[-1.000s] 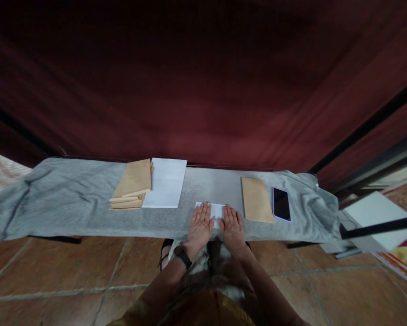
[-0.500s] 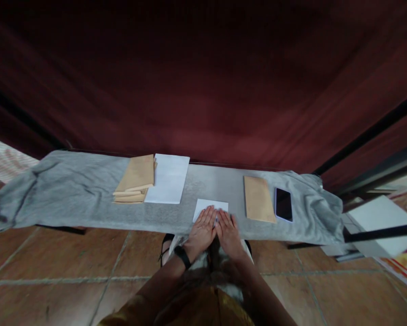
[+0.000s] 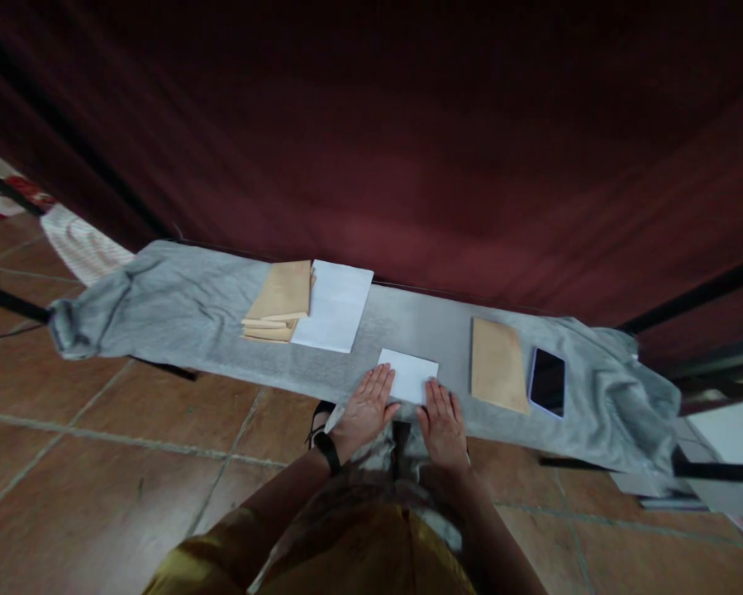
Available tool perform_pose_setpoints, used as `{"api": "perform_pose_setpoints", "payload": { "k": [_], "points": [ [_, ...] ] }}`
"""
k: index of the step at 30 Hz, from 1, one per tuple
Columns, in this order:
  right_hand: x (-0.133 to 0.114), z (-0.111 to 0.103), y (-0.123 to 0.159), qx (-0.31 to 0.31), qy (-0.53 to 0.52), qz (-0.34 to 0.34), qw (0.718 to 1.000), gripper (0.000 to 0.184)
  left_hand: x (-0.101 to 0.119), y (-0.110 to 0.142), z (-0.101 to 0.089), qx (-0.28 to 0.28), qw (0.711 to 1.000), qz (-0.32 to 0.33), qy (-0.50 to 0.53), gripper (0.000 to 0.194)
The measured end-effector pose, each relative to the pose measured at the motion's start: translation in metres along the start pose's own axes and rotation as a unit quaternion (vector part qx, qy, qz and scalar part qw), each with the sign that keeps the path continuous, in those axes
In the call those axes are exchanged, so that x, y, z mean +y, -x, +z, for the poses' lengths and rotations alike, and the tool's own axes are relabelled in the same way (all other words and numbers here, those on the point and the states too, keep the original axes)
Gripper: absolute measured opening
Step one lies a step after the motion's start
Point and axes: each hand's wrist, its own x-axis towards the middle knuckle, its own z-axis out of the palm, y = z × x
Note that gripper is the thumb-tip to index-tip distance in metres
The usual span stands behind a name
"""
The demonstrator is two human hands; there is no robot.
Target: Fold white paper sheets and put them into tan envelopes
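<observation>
A small white piece of paper [image 3: 410, 373], apparently folded, lies flat near the front edge of the grey cloth. My left hand [image 3: 368, 406] rests over its left side with the fingers stretched out flat. On its lower right corner lie the fingertips of my right hand [image 3: 442, 421], also extended. Further left, a stack of brown envelopes [image 3: 284, 291] overlaps a larger stack of white paper [image 3: 337, 306]. One single brown envelope [image 3: 498, 364] lies to the right of my hands.
A phone [image 3: 548, 382] with a dark screen lies right of the single envelope. The grey cloth [image 3: 185, 306] covers a long narrow table and is wrinkled at both ends. A dark red curtain [image 3: 396, 198] hangs behind. Below is a tiled floor [image 3: 129, 496].
My hands came together over the lower part of the small white paper, then moved apart to its two sides, uncovering its middle. The whole view has turned, shifting the table rightward.
</observation>
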Motion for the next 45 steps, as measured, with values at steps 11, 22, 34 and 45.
{"api": "perform_pose_setpoints", "payload": {
  "k": [11, 22, 34, 45],
  "points": [
    [-0.002, 0.0, -0.001, -0.007, -0.005, 0.011, 1.0, 0.057, 0.022, -0.015, 0.005, -0.001, 0.999, -0.036, 0.013, 0.061],
    [-0.005, -0.004, -0.003, -0.008, -0.017, 0.008, 1.0, 0.052, 0.041, -0.057, 0.029, -0.02, 0.998, -0.015, 0.059, 0.06],
    [-0.012, -0.012, -0.019, 0.016, -0.037, 0.044, 0.998, 0.05, 0.004, -0.055, 0.025, 0.001, 0.997, -0.07, 0.021, 0.06],
    [-0.015, 0.008, -0.064, 0.0, -0.021, 0.036, 0.999, 0.049, 0.001, -0.055, 0.022, 0.001, 0.996, -0.094, 0.008, 0.059]
  ]
}}
